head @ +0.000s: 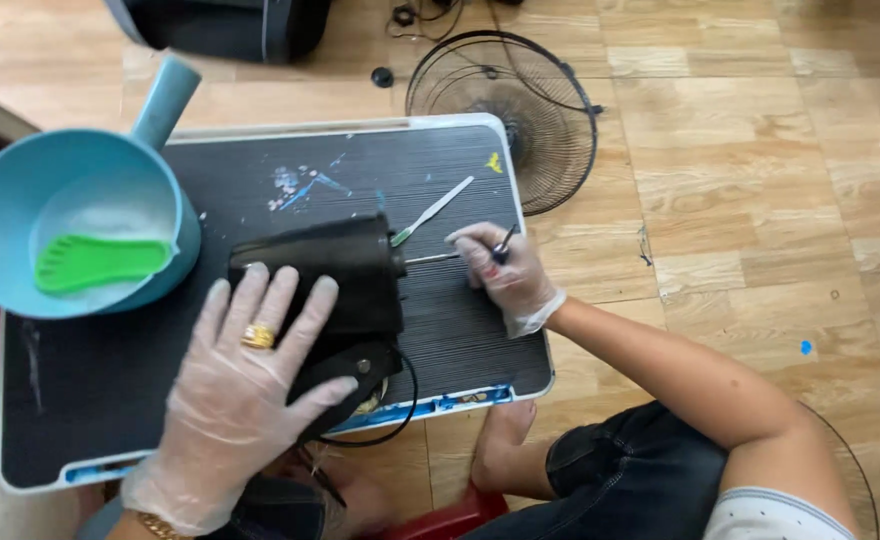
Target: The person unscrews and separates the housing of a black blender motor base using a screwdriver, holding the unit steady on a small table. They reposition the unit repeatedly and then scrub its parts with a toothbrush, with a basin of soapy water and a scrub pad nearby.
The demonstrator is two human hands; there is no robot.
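Left hand steadies a black leather bag while the right works a thin tool at its edge.

The gloved left hand [250,375] lies flat, fingers spread, pressing the black bag [335,275] onto the dark ribbed surface [460,330] near the middle; its grip is open, holding by pressure only. The gloved right hand [505,270] pinches a thin dark-handled tool [503,243], with a metal rod [430,258] lying between hand and bag. To do this well, I judge, keep the palm weight even and the tool strokes short. A palette knife [432,210] lies just beyond; a blue basin [20,200] with a green foot-shaped piece [100,262] sits far left.
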